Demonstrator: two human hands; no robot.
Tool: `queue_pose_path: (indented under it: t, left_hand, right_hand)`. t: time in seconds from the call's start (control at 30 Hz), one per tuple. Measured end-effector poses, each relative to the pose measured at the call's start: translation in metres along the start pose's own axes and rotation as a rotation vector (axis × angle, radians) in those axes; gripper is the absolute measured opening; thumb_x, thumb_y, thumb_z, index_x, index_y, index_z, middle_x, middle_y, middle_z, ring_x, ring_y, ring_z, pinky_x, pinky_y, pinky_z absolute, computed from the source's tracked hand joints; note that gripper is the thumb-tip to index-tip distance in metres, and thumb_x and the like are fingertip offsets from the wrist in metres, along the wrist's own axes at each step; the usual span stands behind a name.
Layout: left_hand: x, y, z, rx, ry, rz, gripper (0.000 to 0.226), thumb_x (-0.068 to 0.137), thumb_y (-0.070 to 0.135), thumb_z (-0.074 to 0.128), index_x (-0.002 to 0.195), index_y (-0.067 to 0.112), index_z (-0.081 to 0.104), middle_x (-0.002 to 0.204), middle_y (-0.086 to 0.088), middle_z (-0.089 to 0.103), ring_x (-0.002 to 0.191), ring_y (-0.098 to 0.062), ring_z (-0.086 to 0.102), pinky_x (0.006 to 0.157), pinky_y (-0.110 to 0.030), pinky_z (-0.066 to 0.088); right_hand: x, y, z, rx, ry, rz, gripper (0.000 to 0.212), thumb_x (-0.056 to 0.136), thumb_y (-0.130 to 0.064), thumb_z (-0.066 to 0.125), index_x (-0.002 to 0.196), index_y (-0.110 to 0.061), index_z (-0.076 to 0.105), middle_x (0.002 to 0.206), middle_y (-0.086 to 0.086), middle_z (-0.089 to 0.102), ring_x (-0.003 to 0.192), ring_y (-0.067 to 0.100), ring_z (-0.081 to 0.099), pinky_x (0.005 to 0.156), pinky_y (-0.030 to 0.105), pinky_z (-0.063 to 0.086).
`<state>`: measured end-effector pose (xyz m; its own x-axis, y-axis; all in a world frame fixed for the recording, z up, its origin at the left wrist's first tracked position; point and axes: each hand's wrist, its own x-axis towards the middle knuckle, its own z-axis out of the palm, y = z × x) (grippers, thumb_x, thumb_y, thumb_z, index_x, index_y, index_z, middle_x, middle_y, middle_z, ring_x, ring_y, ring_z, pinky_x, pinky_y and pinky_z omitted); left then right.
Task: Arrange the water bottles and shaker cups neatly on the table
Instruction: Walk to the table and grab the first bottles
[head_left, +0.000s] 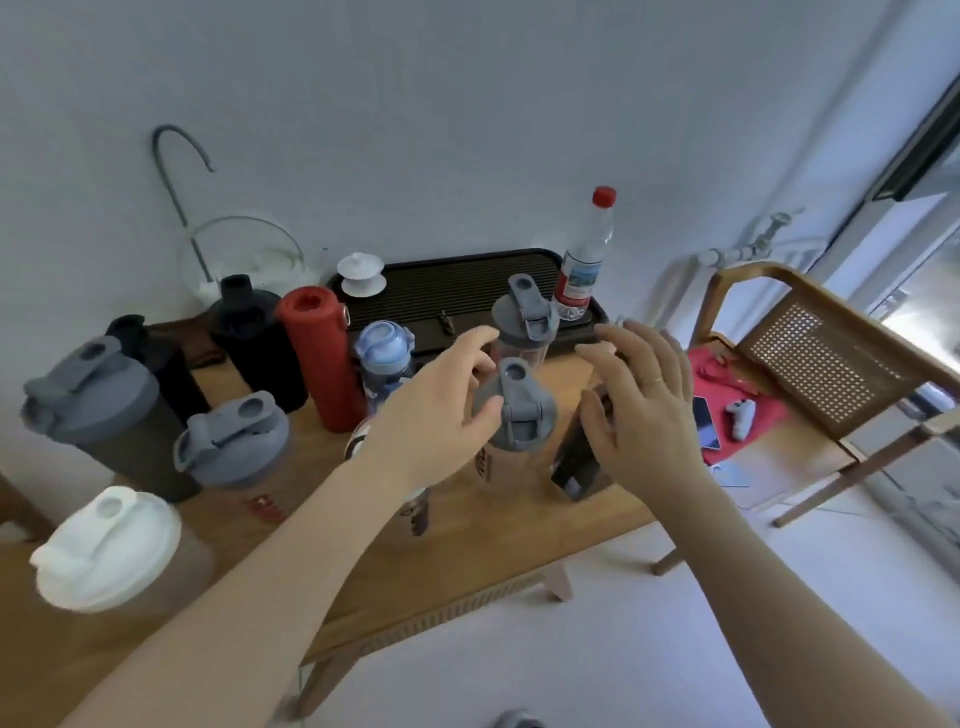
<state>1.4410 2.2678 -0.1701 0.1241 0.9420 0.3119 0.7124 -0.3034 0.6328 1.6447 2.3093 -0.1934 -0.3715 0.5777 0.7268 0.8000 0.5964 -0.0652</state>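
Note:
Several shaker cups and bottles stand on the wooden table (467, 561). My left hand (436, 410) hovers beside a grey-lidded clear shaker (514, 410), fingers spread, thumb near its lid. My right hand (639, 400) is spread open just right of that shaker, over a dark bottle (576, 462) that it partly hides. A second grey-lidded shaker (524, 322) stands behind. Left of my hands stand a blue bottle (384, 358), a red bottle (322, 353), a black shaker (254, 338), two grey-lidded shakers (234, 441) (93, 400) and a white-lidded shaker (109, 551).
A dark tea tray (467, 280) at the back holds a white lidded cup (361, 273) and a red-capped plastic water bottle (584, 260). A wooden chair (810, 364) at the right carries a red cloth, a phone and a small controller. White wall behind.

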Motion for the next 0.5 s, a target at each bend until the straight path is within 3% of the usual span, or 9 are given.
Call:
queue_pose_path:
  t: [0.1,0.23,0.33,0.4,0.5]
  left_hand:
    - [0.0,0.003,0.015,0.062,0.056,-0.051,0.024,0.089,0.027,0.055,0.11,0.017,0.05,0.085,0.017,0.046,0.072,-0.006,0.05,0.065,-0.025,0.039]
    - [0.0,0.005,0.035,0.083,0.066,-0.086,0.035,0.087,0.026,0.057,0.119,0.014,0.05,0.115,0.001,0.052,0.105,-0.014,0.05,0.081,-0.021,0.036]
    - [-0.001,0.008,0.05,0.133,0.022,-0.083,0.035,0.086,0.025,0.058,0.118,0.012,0.051,0.12,-0.002,0.051,0.112,-0.018,0.047,0.087,-0.022,0.035]
    - [0.002,0.011,0.061,0.159,0.021,-0.068,0.036,0.085,0.024,0.059,0.118,0.012,0.051,0.122,-0.002,0.051,0.115,-0.018,0.045,0.091,-0.019,0.03]
    - [0.015,0.02,0.073,0.124,0.118,-0.084,0.04,0.081,0.027,0.054,0.118,0.012,0.053,0.123,-0.001,0.053,0.117,-0.01,0.042,0.095,-0.009,0.023]
  right_hand:
    - [-0.009,0.012,-0.01,0.151,0.022,0.323,0.045,0.08,-0.026,0.05,0.123,-0.013,0.044,0.139,0.014,0.042,0.132,0.029,0.029,0.111,0.042,0.023]
    - [-0.023,0.048,-0.008,0.488,-0.047,0.679,0.078,0.071,-0.046,0.059,0.137,-0.014,0.031,0.148,0.008,0.027,0.137,0.023,0.027,0.109,0.029,0.025]
    - [-0.035,0.067,0.006,0.937,-0.225,0.914,0.1,0.069,-0.024,0.079,0.144,-0.028,0.013,0.152,0.004,0.022,0.136,0.02,0.031,0.108,0.036,0.035]
    - [-0.042,0.076,0.018,1.042,-0.368,0.905,0.104,0.065,-0.015,0.082,0.144,-0.028,0.015,0.148,0.005,0.032,0.131,0.019,0.039,0.101,0.029,0.042]
    - [-0.047,0.091,0.029,0.989,-0.492,0.786,0.087,0.064,-0.01,0.083,0.134,-0.023,0.032,0.128,0.001,0.053,0.118,0.015,0.052,0.101,0.032,0.045]
